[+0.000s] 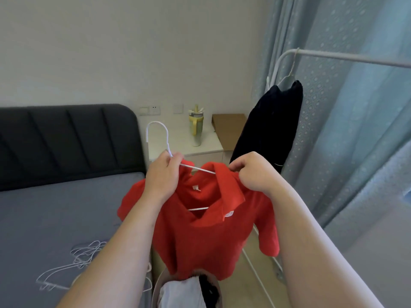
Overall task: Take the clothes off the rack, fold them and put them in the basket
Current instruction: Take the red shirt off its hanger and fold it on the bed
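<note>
Beside the grey bed [55,214] and the rack [347,56] (one black garment [271,121] hangs there), the red polo shirt [206,238] is held above the basket [155,287], the left hand [163,176] gripping the white hanger [155,130] at its neck while the right hand [255,172] pinches the collar, apparently to slip it free.

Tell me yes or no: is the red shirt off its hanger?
No: the white hanger sits inside the neck opening of the red shirt, the left hand gripping the hanger and the right hand pinching the collar.
</note>
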`<act>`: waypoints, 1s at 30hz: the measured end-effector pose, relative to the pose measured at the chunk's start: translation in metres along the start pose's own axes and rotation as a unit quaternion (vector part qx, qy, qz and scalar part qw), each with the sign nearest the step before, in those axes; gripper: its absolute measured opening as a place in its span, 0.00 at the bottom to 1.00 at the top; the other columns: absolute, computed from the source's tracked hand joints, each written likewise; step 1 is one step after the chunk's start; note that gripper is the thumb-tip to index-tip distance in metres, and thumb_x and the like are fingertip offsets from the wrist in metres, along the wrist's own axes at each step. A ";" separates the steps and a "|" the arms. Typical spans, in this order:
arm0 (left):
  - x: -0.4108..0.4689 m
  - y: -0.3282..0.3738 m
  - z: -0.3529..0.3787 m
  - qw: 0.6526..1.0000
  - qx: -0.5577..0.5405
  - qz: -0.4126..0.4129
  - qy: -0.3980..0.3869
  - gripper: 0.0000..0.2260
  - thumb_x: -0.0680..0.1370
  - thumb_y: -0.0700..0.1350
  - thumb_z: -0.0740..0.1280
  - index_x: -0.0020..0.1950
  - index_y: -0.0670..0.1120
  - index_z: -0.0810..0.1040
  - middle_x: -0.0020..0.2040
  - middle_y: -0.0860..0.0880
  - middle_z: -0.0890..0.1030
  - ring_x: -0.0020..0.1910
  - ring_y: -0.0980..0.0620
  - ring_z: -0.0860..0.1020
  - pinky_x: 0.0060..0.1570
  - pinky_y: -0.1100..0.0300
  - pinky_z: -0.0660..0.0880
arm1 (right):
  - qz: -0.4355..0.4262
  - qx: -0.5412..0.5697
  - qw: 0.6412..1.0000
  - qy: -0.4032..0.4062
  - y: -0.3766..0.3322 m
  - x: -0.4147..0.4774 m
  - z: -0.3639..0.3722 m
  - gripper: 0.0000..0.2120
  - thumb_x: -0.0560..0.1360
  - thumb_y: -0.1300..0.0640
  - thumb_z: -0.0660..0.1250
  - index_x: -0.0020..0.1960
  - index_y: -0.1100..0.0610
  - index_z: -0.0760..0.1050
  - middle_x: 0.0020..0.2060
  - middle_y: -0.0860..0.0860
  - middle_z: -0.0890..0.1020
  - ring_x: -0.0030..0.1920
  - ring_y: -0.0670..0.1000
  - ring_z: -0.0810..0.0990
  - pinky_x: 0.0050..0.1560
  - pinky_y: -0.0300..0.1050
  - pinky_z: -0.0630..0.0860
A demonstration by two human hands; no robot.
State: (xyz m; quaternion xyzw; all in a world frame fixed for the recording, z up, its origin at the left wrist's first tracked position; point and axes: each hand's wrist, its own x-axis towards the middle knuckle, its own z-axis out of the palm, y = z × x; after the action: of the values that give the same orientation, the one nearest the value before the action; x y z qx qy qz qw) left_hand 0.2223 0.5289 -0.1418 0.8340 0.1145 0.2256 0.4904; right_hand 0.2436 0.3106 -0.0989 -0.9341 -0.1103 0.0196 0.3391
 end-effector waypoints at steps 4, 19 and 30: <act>0.004 -0.005 -0.012 0.995 0.084 0.031 0.037 0.16 0.83 0.53 0.56 0.38 0.49 0.71 0.37 0.49 0.77 0.43 0.43 0.77 0.42 0.51 0.70 | -0.023 -0.018 0.999 0.014 -0.007 0.001 0.011 0.17 0.66 0.58 0.61 0.34 0.37 0.81 0.33 0.40 0.83 0.41 0.47 0.83 0.46 0.51 0.83; 0.000 0.014 -0.060 0.964 0.202 0.144 0.095 0.16 0.84 0.53 0.54 0.51 0.47 0.79 0.41 0.51 0.82 0.43 0.43 0.80 0.52 0.45 0.74 | -0.138 0.037 0.982 0.125 -0.024 -0.005 0.064 0.24 0.68 0.72 0.58 0.55 0.47 0.71 0.54 0.44 0.74 0.49 0.47 0.77 0.50 0.50 0.78; 0.004 -0.011 -0.101 0.971 0.118 0.072 0.193 0.16 0.85 0.50 0.53 0.49 0.49 0.79 0.35 0.55 0.76 0.37 0.54 0.75 0.54 0.45 0.74 | 0.154 0.505 0.840 0.126 -0.015 0.006 0.073 0.19 0.60 0.78 0.53 0.33 0.55 0.69 0.38 0.55 0.77 0.32 0.52 0.71 0.27 0.41 0.62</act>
State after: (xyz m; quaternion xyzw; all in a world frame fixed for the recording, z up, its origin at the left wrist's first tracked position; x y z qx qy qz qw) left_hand 0.1771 0.6134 -0.1087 0.8328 0.1723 0.4021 0.3393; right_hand 0.2387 0.3696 -0.1453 -0.6327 0.1033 0.0070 0.7675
